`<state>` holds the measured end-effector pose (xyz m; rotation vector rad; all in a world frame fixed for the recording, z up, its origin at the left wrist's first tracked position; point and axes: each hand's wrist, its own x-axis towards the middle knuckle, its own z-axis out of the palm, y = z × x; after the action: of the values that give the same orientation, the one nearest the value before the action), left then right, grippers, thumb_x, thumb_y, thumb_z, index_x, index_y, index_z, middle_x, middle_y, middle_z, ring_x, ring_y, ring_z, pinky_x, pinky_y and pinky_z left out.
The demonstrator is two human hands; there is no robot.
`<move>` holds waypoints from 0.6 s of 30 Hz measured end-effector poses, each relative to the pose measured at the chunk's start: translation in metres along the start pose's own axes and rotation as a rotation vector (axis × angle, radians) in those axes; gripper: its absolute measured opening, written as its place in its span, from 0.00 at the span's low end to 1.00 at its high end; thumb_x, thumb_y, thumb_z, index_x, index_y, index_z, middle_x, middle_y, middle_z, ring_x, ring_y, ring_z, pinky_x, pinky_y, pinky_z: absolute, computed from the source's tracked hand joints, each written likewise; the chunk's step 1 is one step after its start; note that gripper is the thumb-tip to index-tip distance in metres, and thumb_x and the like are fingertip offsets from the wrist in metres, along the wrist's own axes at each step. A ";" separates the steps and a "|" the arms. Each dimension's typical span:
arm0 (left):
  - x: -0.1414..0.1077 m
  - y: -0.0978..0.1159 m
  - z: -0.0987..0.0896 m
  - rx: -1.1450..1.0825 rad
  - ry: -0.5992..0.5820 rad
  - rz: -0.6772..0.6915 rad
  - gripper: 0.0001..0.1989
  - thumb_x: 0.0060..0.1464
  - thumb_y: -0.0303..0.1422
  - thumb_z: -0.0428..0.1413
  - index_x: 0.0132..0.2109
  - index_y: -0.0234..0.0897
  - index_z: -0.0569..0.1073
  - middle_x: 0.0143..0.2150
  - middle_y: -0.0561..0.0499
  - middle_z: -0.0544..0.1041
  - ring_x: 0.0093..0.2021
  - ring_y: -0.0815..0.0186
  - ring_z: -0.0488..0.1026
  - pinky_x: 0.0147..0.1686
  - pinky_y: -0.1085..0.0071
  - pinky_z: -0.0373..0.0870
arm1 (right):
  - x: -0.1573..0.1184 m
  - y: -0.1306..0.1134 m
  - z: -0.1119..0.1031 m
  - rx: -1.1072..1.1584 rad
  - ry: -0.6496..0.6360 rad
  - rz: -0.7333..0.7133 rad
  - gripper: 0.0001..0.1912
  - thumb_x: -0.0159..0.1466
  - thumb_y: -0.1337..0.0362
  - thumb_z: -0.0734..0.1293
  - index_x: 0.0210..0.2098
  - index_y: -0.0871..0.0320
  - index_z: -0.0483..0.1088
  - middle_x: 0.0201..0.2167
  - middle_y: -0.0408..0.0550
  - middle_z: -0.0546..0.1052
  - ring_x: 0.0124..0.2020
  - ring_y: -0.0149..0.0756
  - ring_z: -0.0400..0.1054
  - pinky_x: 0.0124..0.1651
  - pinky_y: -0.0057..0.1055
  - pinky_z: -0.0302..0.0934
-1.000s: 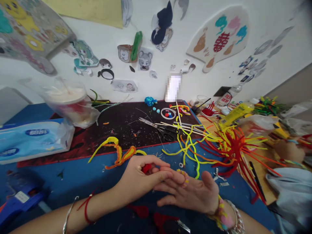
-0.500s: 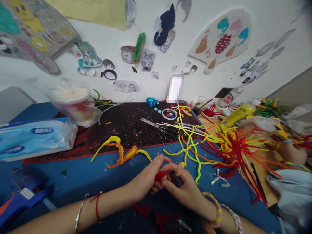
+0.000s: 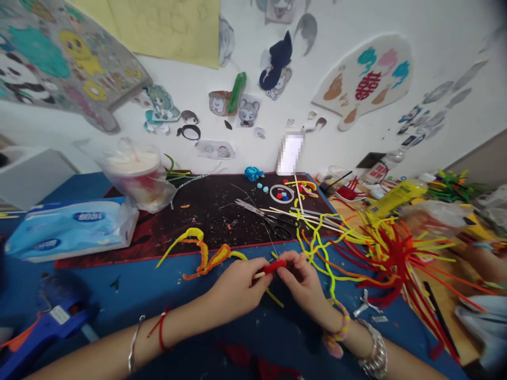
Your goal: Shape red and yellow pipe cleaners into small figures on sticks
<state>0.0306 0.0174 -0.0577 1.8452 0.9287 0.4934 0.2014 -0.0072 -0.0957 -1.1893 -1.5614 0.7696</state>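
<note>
Between my two hands a short red pipe cleaner piece (image 3: 274, 266) is stretched sideways, pinched at both ends. My left hand (image 3: 240, 285) grips its left end, and a pale wooden stick tip (image 3: 259, 275) pokes out by those fingers. My right hand (image 3: 304, 282) pinches the right end between thumb and fingers. Just left of the hands lies a bent yellow and orange pipe cleaner shape (image 3: 204, 258). Loose yellow pipe cleaners (image 3: 317, 245) tangle to the right. Behind the hands rest black-handled scissors (image 3: 269, 217) on a dark mat.
Left stand a tissue pack (image 3: 75, 227), a bagged cup (image 3: 137, 177) and a blue glue gun (image 3: 59, 316). Red and orange pipe cleaners (image 3: 400, 253) heap on the right, near a yellow bottle (image 3: 400, 195). Another person's hand (image 3: 489, 261) shows at the far right.
My hands have opened out from a cupped pose, and the red piece now shows stretched between the fingertips. The view has shifted slightly up and left.
</note>
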 end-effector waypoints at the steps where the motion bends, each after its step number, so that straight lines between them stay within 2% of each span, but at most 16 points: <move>1: 0.001 0.000 -0.001 -0.049 -0.045 -0.024 0.11 0.55 0.37 0.47 0.29 0.35 0.64 0.22 0.58 0.60 0.23 0.73 0.55 0.22 0.75 0.49 | -0.002 0.000 -0.001 -0.027 -0.008 -0.035 0.02 0.59 0.67 0.61 0.32 0.56 0.65 0.27 0.42 0.69 0.30 0.31 0.64 0.34 0.28 0.59; 4: 0.003 0.001 -0.001 -0.290 -0.208 -0.157 0.12 0.55 0.39 0.45 0.31 0.35 0.64 0.22 0.58 0.61 0.20 0.74 0.54 0.21 0.76 0.50 | -0.006 -0.004 -0.005 -0.075 -0.086 -0.124 0.04 0.60 0.69 0.60 0.34 0.55 0.65 0.25 0.41 0.69 0.27 0.29 0.63 0.33 0.27 0.58; 6: 0.004 0.002 -0.001 -0.369 -0.233 -0.190 0.11 0.55 0.38 0.45 0.32 0.34 0.64 0.21 0.59 0.61 0.20 0.75 0.54 0.20 0.77 0.50 | -0.006 -0.006 -0.008 -0.064 -0.117 -0.119 0.05 0.60 0.68 0.60 0.36 0.54 0.65 0.26 0.41 0.69 0.27 0.30 0.63 0.33 0.27 0.58; 9: 0.004 -0.001 0.000 -0.320 -0.123 -0.107 0.10 0.53 0.37 0.48 0.33 0.34 0.66 0.21 0.59 0.61 0.21 0.74 0.55 0.21 0.77 0.50 | -0.005 -0.004 -0.010 0.059 -0.132 0.012 0.08 0.60 0.61 0.62 0.39 0.55 0.65 0.32 0.45 0.69 0.32 0.32 0.63 0.35 0.29 0.59; 12: 0.004 -0.005 0.002 -0.276 -0.009 -0.048 0.11 0.54 0.38 0.49 0.31 0.34 0.66 0.23 0.58 0.62 0.23 0.74 0.57 0.22 0.77 0.51 | -0.003 -0.002 -0.010 0.231 -0.196 0.175 0.12 0.60 0.56 0.61 0.37 0.57 0.65 0.28 0.42 0.66 0.27 0.30 0.60 0.30 0.27 0.57; 15: 0.004 -0.008 0.003 -0.264 0.000 -0.049 0.10 0.54 0.38 0.50 0.31 0.34 0.66 0.22 0.58 0.63 0.22 0.74 0.58 0.22 0.77 0.52 | -0.001 -0.006 -0.009 0.281 -0.192 0.280 0.13 0.60 0.54 0.62 0.33 0.58 0.65 0.22 0.39 0.63 0.23 0.27 0.57 0.27 0.26 0.54; 18: 0.004 -0.010 0.003 -0.214 -0.017 -0.044 0.10 0.54 0.37 0.50 0.31 0.34 0.67 0.21 0.58 0.64 0.21 0.75 0.58 0.21 0.77 0.51 | 0.000 -0.011 -0.008 0.316 -0.184 0.345 0.12 0.58 0.55 0.64 0.33 0.59 0.66 0.21 0.39 0.64 0.22 0.26 0.58 0.27 0.26 0.54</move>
<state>0.0314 0.0209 -0.0684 1.6308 0.8687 0.5281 0.2060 -0.0113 -0.0835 -1.1881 -1.3283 1.3330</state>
